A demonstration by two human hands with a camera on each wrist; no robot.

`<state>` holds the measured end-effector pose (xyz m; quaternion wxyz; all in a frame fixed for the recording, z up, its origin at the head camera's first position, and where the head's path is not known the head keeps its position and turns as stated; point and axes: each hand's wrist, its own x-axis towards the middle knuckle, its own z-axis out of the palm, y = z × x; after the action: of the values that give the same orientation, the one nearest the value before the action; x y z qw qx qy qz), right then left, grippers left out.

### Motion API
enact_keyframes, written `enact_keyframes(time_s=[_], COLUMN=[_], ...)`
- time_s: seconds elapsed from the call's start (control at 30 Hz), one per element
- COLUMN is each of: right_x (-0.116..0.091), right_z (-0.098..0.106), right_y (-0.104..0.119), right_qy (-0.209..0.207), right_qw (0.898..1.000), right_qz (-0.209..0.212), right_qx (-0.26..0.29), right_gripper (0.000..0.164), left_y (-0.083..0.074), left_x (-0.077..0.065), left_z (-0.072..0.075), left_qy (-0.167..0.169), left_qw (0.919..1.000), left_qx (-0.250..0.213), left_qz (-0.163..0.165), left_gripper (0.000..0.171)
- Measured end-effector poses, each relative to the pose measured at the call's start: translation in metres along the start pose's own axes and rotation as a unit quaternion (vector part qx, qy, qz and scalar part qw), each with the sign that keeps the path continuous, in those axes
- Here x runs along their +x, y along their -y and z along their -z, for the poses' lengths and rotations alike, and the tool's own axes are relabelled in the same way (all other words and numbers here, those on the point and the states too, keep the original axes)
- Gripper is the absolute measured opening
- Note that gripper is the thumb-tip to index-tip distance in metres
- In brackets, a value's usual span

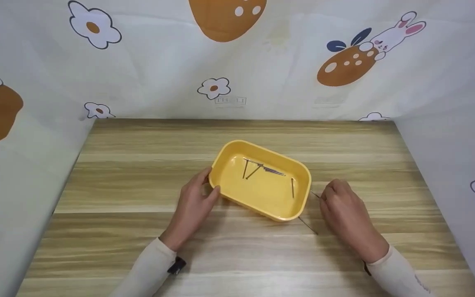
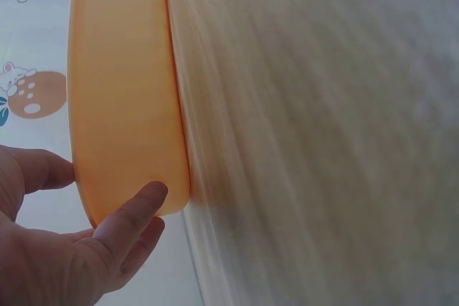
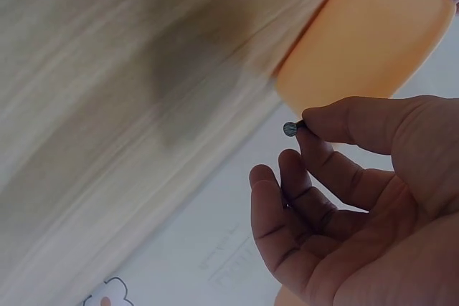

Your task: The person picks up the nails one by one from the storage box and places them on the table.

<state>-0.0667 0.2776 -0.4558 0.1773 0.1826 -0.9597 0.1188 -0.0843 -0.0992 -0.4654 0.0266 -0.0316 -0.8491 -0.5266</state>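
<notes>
A yellow plastic box (image 1: 258, 198) without a lid sits at an angle on the wooden table. My left hand (image 1: 193, 202) holds its left end, thumb and fingers set against the outside and rim, as the left wrist view also shows. Off the box's right end, my right hand (image 1: 344, 212) pinches a nail between thumb and index finger. The nail's round flat head (image 3: 290, 129) sticks out past the fingertips in the right wrist view. Inside the box lie several thin dark nails (image 1: 292, 188) and a bluish spiral-grooved piece (image 1: 274, 171).
Another nail (image 1: 308, 226) lies on the table, against the box's near right corner. The wood-grain table (image 1: 138, 173) meets a pale printed cloth wall (image 1: 155, 74) at the back, with more cloth at both sides.
</notes>
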Motion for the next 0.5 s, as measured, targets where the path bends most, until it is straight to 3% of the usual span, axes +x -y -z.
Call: enact_keyframes(time_s=[0.27, 0.5], right_x=[-0.0053, -0.0085], right_z=[-0.0059, -0.0074], right_y=[-0.0002, 0.0011], right_qy=[-0.007, 0.007], right_qw=[1.000, 1.000], right_qz=[0.006, -0.007], right_qx=[-0.012, -0.009], right_gripper=[0.008, 0.016], left_y=[0.0004, 0.0016], left_x=[0.0002, 0.0015], left_z=[-0.0004, -0.0013], left_qy=[-0.002, -0.001], left_qw=[1.0000, 1.0000], left_qx=[0.003, -0.004], left_qz=[-0.002, -0.005], left_gripper=[0.060, 0.059])
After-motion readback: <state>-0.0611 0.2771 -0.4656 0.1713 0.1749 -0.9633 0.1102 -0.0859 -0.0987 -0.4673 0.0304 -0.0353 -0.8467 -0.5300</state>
